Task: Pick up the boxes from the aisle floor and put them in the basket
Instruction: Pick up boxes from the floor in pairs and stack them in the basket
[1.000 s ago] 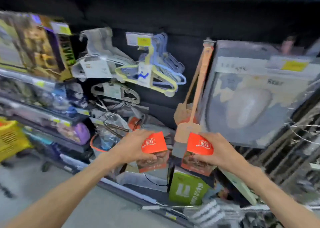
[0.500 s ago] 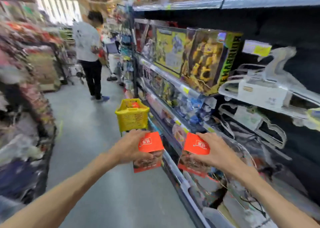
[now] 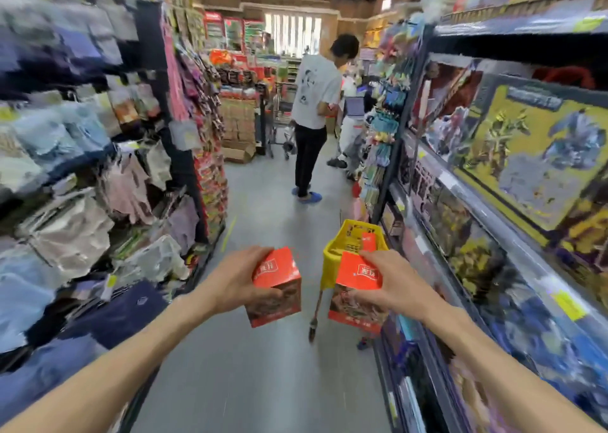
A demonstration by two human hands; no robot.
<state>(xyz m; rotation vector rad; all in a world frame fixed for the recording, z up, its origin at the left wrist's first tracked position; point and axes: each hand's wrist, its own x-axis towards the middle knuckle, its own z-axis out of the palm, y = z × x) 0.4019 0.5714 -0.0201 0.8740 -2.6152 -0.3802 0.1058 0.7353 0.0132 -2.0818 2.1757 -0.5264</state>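
Observation:
I hold two orange-topped boxes at chest height over the aisle floor. My left hand (image 3: 238, 279) grips the left box (image 3: 279, 287) from its left side. Gripped from above and the right by my right hand (image 3: 390, 283) is the right box (image 3: 357, 297). A yellow basket (image 3: 352, 246) stands on the floor ahead, against the right shelf, partly hidden behind the right box. Something orange (image 3: 369, 241) shows inside the basket.
A person in a white shirt (image 3: 314, 110) stands further down the aisle. Shelves of toy boxes (image 3: 513, 156) run along the right, hanging clothes and packets (image 3: 98, 169) along the left. A dark stick-like thing (image 3: 314, 320) leans below the basket. Grey floor (image 3: 263, 366) lies between.
My view has swung left from the shelf to face down the aisle. The basket now sits just beyond my hands. Both hands keep hold of their boxes.

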